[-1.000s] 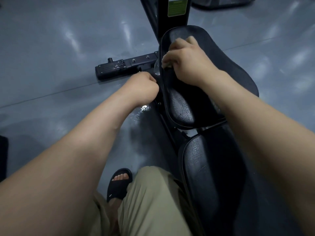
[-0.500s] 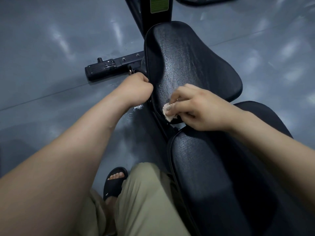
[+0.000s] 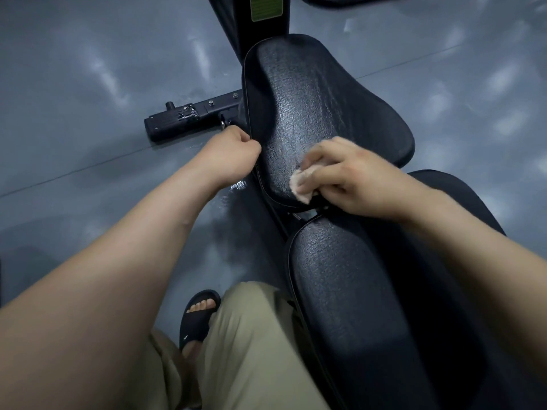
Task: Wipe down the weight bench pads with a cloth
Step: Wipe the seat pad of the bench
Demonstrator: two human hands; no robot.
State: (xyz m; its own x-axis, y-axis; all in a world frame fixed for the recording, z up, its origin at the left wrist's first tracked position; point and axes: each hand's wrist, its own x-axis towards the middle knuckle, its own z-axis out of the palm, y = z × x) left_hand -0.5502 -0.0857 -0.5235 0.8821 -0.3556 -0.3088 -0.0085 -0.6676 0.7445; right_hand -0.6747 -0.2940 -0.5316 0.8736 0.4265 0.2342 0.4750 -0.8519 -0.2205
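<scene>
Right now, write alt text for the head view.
The right hand holds a small pale cloth against the near end of the far black bench pad; the left hand grips that pad's left edge.

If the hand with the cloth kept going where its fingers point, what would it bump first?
Likely the left hand, gripping the far pad by its edge. The right hand holds the cloth on that pad, fingers pointing that way. It might slip past; depth is unclear.
</scene>
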